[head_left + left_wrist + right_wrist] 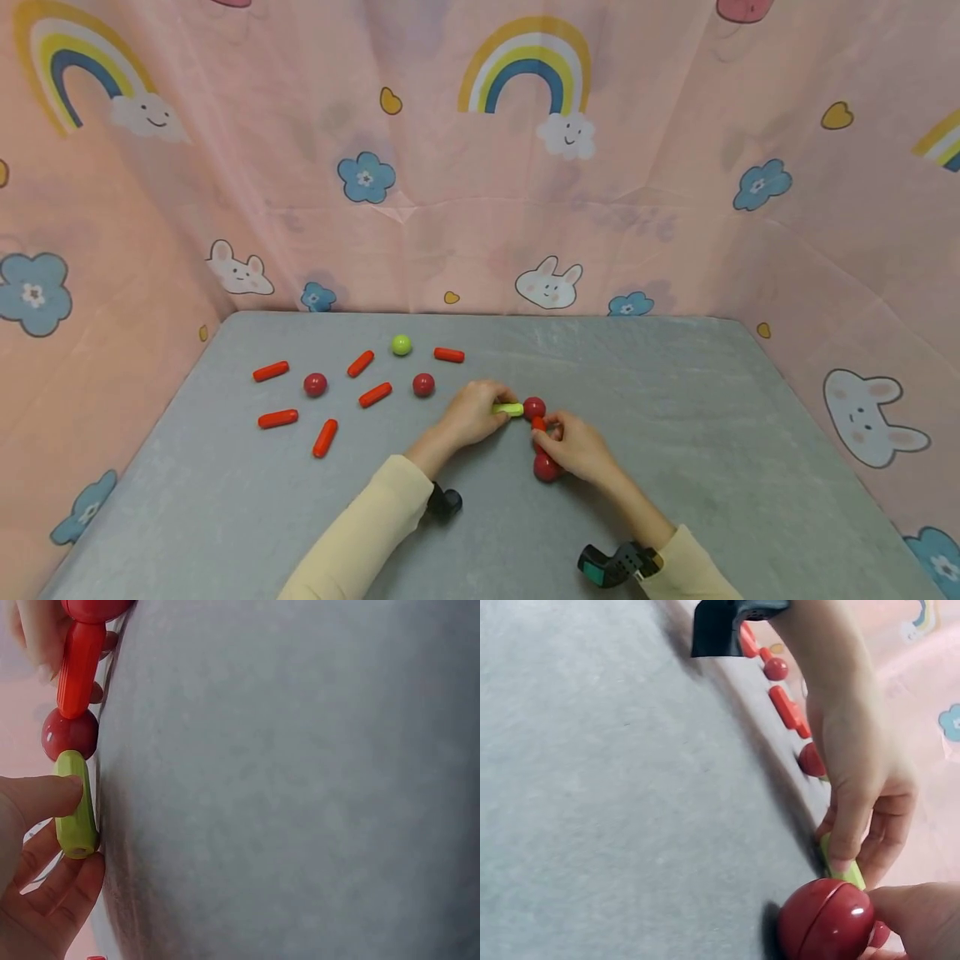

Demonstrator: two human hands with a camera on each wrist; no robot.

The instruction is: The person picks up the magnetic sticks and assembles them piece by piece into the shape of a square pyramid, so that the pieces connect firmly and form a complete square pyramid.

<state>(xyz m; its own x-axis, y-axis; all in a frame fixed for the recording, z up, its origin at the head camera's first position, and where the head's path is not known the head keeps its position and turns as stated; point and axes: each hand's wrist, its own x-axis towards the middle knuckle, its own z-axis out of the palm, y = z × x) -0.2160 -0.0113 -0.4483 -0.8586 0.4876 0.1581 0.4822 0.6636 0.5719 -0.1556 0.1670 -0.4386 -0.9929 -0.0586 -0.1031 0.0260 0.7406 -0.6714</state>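
My left hand [474, 410] pinches a yellow-green ribbed rod [76, 814] between thumb and fingers. One end of that rod meets a dark red ball [534, 407]. From the same ball a bright red rod [81, 667] runs toward the near side, and a second dark red ball [547, 467] sits at its other end. My right hand [577, 446] grips this red rod, thumb and fingers on either side of it. In the right wrist view the nearer ball [825, 922] is large and hides most of the red rod.
Left of my hands lie several loose red rods [278, 419], two dark red balls [316, 384] and a green ball [402, 345] on the grey table [720, 467]. A pink patterned cloth [420, 233] hangs behind the table and along its sides.
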